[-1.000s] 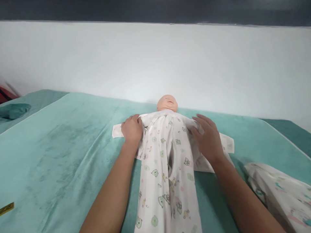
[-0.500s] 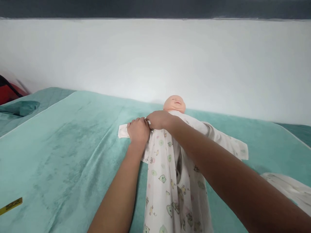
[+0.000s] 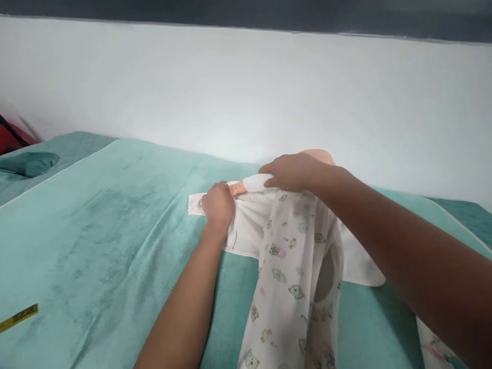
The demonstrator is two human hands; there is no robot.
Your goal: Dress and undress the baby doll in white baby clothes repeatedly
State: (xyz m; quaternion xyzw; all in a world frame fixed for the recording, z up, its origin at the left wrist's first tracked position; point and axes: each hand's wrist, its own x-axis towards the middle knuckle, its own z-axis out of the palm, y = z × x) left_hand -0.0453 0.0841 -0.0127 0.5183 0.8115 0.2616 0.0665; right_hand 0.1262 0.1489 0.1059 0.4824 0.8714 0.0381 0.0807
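Observation:
A baby doll lies on its back, its head [image 3: 318, 155] mostly hidden behind my right hand. My left hand [image 3: 219, 204] is closed around the end of the doll's arm [image 3: 237, 189], at a white cuff [image 3: 195, 204] that sticks out to the left. Higher up that arm, my right hand [image 3: 290, 173] grips a white sleeve [image 3: 255, 183], and a stretch of bare arm shows between the two hands. The long printed baby garment [image 3: 284, 271], with green animal figures, hangs down from the doll's chest. Under it a plain white cloth layer [image 3: 246, 230] is spread out.
A teal plush cover [image 3: 115, 246] lies beneath everything. Behind it rises a white wall [image 3: 192, 92]. Another printed cloth [image 3: 434, 343] lies at the lower right, partly behind my forearm. A yellow strip [image 3: 19, 318] is at the lower left, and a red item [image 3: 13, 138] at the far left.
My right hand crossed from the right sleeve to beside my left hand, then drew back rightward with the sleeve, baring part of the doll's arm. My left hand stayed about in place.

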